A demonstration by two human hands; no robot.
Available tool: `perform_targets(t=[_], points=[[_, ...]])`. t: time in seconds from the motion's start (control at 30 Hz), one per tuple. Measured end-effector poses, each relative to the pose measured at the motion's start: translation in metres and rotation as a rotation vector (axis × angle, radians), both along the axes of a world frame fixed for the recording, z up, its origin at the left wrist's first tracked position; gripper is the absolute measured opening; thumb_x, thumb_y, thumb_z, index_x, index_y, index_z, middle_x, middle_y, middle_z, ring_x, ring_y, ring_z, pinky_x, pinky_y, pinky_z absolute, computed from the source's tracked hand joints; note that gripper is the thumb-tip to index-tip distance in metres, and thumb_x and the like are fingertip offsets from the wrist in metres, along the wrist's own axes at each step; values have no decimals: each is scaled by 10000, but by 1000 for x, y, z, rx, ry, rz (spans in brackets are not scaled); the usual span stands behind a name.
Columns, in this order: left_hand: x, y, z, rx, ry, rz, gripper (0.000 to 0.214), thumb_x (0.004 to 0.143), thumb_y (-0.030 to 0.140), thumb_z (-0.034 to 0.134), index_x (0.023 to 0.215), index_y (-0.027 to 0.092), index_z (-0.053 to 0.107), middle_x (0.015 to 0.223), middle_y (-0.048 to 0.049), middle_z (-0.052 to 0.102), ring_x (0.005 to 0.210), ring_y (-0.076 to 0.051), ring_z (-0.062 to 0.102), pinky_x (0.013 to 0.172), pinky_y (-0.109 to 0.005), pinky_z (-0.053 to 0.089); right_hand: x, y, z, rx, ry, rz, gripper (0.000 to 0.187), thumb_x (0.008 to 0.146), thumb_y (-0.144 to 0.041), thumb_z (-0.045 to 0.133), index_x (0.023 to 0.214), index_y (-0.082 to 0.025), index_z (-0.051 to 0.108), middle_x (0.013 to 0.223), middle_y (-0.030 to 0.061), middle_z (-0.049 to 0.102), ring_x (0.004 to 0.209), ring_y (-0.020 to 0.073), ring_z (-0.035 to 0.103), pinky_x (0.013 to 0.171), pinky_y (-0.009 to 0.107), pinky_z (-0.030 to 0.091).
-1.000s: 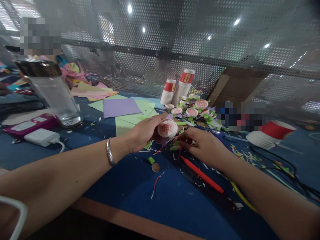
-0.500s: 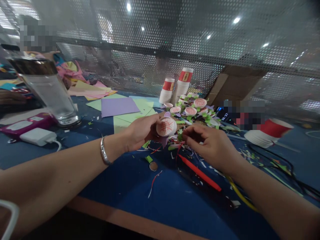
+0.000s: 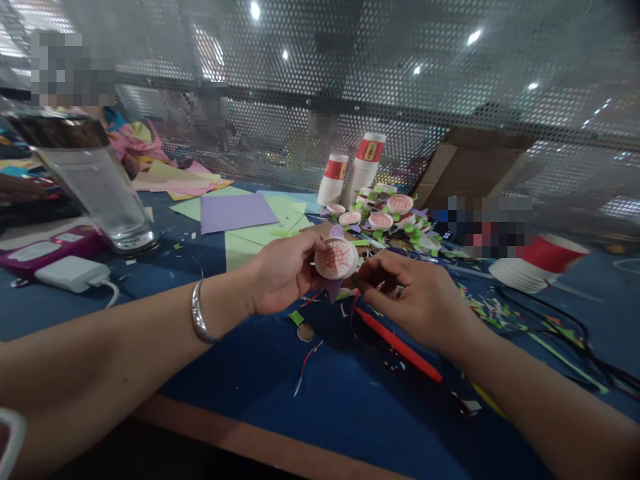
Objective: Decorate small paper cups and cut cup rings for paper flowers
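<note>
My left hand (image 3: pixel 280 273) is closed around a small paper cup (image 3: pixel 336 259), its white bottom with a red pattern turned toward me. Purple paper petals stick out above and below the cup. My right hand (image 3: pixel 415 297) is beside the cup on its right, fingers pinched together at the cup's lower edge over green and purple scraps; what it pinches is too small to name. A silver bracelet (image 3: pixel 199 321) is on my left wrist.
A pile of finished cup flowers (image 3: pixel 387 220) lies behind, with stacked paper cups (image 3: pixel 364 170). Coloured paper sheets (image 3: pixel 237 213), a glass jar (image 3: pixel 97 187), a white charger (image 3: pixel 73 273), a red stick (image 3: pixel 400 347), a tipped cup stack (image 3: pixel 537 263) and cables lie on the blue table (image 3: pixel 350 407).
Both hands have drawn a little closer together and toward me. My right hand has moved from the scraps on the table up to the cup's lower edge.
</note>
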State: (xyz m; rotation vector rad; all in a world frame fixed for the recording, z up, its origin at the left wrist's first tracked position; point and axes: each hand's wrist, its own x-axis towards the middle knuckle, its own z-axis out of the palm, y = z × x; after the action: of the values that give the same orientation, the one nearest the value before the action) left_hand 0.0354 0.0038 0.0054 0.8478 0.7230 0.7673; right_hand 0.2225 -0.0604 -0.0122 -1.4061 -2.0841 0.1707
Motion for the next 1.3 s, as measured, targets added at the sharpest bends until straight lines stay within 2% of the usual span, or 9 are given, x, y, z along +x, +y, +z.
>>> perform_targets(t=[0.13, 0.27, 0.4, 0.57, 0.77, 0.97, 1.17, 1.3], points=[[-1, 0, -2, -7, -25, 12, 256, 918, 35, 378, 863, 113, 616, 757, -57, 659, 601, -135, 611, 509, -234, 520, -3, -1, -3, -25, 119, 12, 110, 840, -136, 615, 908, -211, 657, 790, -28, 690, 647, 104, 623, 599, 222, 484], [-4, 3, -4, 19, -68, -11, 274, 939, 87, 359, 894, 114, 627, 777, -83, 697, 666, -166, 663, 585, -260, 562, -6, 0, -5, -31, 327, -3, 120, 848, -188, 636, 962, -220, 654, 843, -12, 698, 744, 130, 665, 671, 245, 530], [-5, 5, -5, 51, -86, -30, 281, 944, 110, 353, 916, 120, 633, 807, -96, 717, 712, -180, 685, 627, -267, 571, -9, -2, -2, -18, 470, -7, 84, 823, -220, 688, 902, -210, 662, 780, -9, 679, 659, 119, 627, 597, 239, 515], [-6, 6, -4, 90, -130, -97, 279, 897, 83, 368, 918, 137, 641, 740, -61, 686, 612, -155, 630, 532, -232, 498, -11, -6, 5, -9, 477, 7, 67, 809, -179, 691, 871, -202, 687, 734, -17, 670, 615, 99, 602, 569, 219, 494], [-5, 5, -3, 109, -84, -137, 299, 891, 84, 362, 863, 112, 659, 704, -78, 682, 654, -168, 658, 676, -275, 547, -7, -10, 10, -17, 437, 5, 30, 840, -186, 673, 861, -207, 677, 699, -27, 643, 585, 96, 582, 538, 225, 470], [-5, 7, -5, 79, -56, -89, 251, 895, 59, 408, 788, 121, 626, 692, -41, 646, 582, -123, 620, 571, -222, 506, -8, -13, 15, -92, 426, 34, 17, 837, -196, 653, 841, -213, 656, 713, -14, 657, 583, 106, 575, 536, 231, 479], [-2, 5, -8, 54, -19, -121, 230, 904, 78, 434, 829, 110, 649, 721, -57, 659, 585, -135, 631, 524, -225, 501, -11, -12, 14, -100, 418, 63, 30, 834, -176, 646, 831, -206, 651, 763, -10, 673, 661, 111, 611, 601, 223, 490], [-3, 6, -10, 72, 9, -152, 202, 902, 86, 444, 881, 113, 642, 754, -59, 666, 603, -135, 643, 525, -217, 498, -10, -12, 13, -96, 393, 51, 27, 837, -188, 641, 819, -207, 647, 747, -13, 665, 648, 111, 604, 581, 223, 475]])
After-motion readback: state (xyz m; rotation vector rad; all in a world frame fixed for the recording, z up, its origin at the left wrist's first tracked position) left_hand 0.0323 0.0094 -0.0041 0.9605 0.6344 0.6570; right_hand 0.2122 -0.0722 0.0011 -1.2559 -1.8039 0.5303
